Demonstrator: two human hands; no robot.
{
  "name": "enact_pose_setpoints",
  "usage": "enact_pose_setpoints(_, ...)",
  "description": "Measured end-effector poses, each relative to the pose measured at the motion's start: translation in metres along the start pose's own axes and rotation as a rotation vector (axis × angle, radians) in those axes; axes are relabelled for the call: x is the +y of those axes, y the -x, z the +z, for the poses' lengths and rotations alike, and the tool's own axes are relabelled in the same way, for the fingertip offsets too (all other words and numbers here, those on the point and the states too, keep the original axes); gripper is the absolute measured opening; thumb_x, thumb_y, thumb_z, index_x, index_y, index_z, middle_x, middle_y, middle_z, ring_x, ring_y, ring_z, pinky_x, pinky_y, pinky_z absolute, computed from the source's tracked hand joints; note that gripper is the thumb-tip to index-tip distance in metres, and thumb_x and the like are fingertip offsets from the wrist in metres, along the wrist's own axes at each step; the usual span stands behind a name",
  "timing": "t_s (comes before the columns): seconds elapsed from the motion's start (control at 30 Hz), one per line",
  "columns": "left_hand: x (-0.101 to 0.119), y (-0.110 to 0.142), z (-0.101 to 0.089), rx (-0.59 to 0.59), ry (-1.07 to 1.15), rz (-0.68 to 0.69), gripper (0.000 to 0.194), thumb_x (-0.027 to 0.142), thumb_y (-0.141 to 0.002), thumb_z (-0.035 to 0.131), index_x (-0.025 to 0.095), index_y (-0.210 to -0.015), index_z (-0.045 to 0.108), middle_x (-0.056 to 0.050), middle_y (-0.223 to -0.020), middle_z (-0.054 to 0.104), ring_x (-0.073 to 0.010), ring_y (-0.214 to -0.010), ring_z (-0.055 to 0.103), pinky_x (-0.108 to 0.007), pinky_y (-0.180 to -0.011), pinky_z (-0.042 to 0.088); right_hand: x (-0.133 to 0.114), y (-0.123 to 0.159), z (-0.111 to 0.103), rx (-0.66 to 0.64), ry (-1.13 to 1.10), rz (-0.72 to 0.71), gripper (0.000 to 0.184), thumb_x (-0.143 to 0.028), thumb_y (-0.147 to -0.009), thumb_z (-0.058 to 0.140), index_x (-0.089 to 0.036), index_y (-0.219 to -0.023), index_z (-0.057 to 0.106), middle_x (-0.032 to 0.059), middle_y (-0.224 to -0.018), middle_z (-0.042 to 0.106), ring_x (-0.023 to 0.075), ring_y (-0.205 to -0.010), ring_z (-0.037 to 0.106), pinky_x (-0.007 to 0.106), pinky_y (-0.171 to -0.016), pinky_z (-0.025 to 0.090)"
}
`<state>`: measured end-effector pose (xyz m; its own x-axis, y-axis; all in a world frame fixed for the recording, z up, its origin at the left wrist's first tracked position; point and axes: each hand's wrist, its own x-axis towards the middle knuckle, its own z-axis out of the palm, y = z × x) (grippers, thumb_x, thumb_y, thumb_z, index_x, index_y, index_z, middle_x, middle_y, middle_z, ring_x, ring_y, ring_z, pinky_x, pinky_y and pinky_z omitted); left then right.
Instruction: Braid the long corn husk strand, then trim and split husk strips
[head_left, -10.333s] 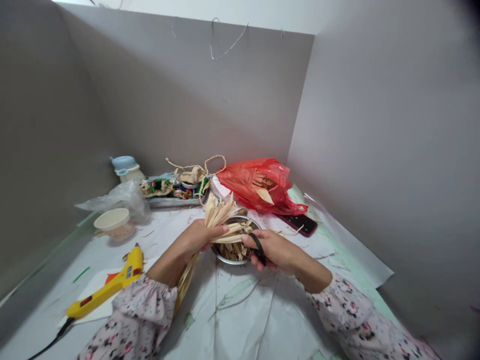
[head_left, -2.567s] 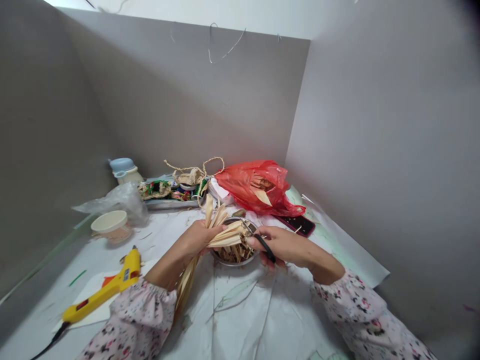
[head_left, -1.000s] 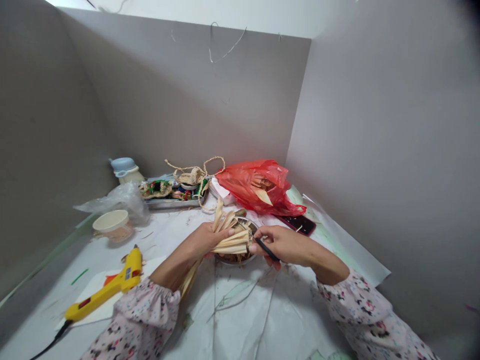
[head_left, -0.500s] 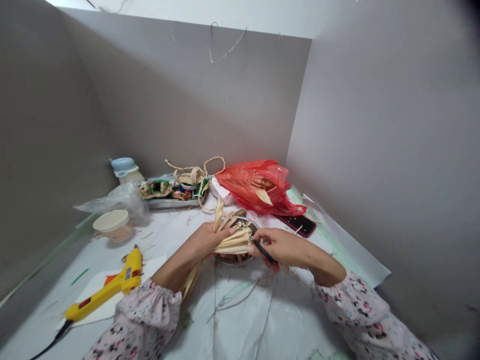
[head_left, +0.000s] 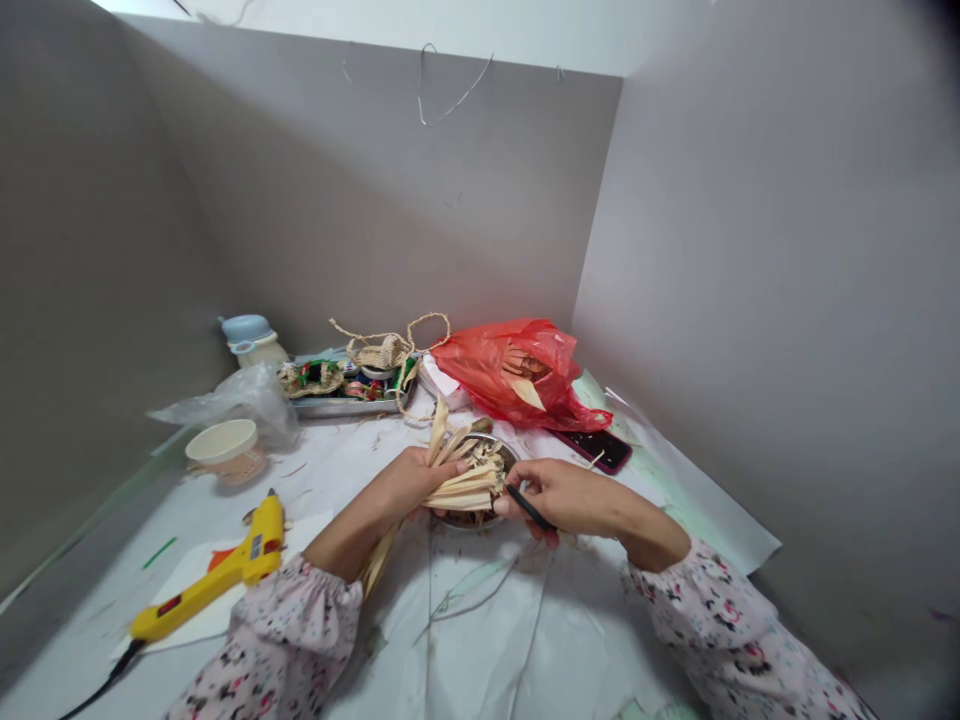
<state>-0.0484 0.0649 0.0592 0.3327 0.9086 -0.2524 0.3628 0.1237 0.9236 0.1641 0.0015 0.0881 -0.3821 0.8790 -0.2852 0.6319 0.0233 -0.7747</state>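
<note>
Pale dry corn husk strips (head_left: 459, 492) are bunched in my left hand (head_left: 409, 482), which is closed with the thumb pressed on top. Their cut ends point right, over a round metal bowl (head_left: 513, 455) holding small husk clippings. Longer strips trail from under the left wrist. At the bunch's right end, my right hand (head_left: 559, 495) is closed around black-handled scissors (head_left: 530, 507); the blades are hidden from view.
A yellow glue gun (head_left: 217, 585) lies left, near a paper cup (head_left: 225, 450) and clear plastic bag (head_left: 262, 400). Behind stand a metal tray (head_left: 349, 408) of woven pieces and a red bag (head_left: 487, 375). A phone (head_left: 600, 448) lies right. Grey panels (head_left: 390, 200) enclose the table.
My right hand has shifted very slightly down and away from the husk ends, where more clippings show over the bowl. My left hand stays nearly in place.
</note>
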Motion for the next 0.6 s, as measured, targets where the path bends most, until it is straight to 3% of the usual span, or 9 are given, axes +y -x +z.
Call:
enact_pose_setpoints(0.4,-0.0069,-0.0046,0.0008,-0.053,-0.05,0.011,0.033,0.043,-0.07,0.068,0.01,-0.076,0.07,-0.006,-0.066,0.066,-0.0125,-0.049,0.054,-0.021,-0.044,0.038,-0.0024,-0.0022,0.002,0.01,-0.008,0.012,0.045,-0.064,-0.076,0.059,-0.019,-0.08,0.056,-0.0032,-0.057,0.058,0.0115,-0.049,0.053,0.022,-0.049,0.038)
enact_pose_setpoints(0.6,-0.0055,-0.0034,-0.0002,-0.07,-0.051,0.009,0.029,0.04,-0.071,0.067,0.011,-0.073,0.069,-0.005,-0.062,0.064,-0.0113,-0.047,0.051,-0.021,-0.042,0.038,0.0001,-0.0035,0.0028,0.003,-0.003,0.016,0.045,-0.064,-0.076,0.058,-0.019,-0.082,0.057,-0.003,-0.058,0.058,0.0116,-0.049,0.053,0.022,-0.049,0.039)
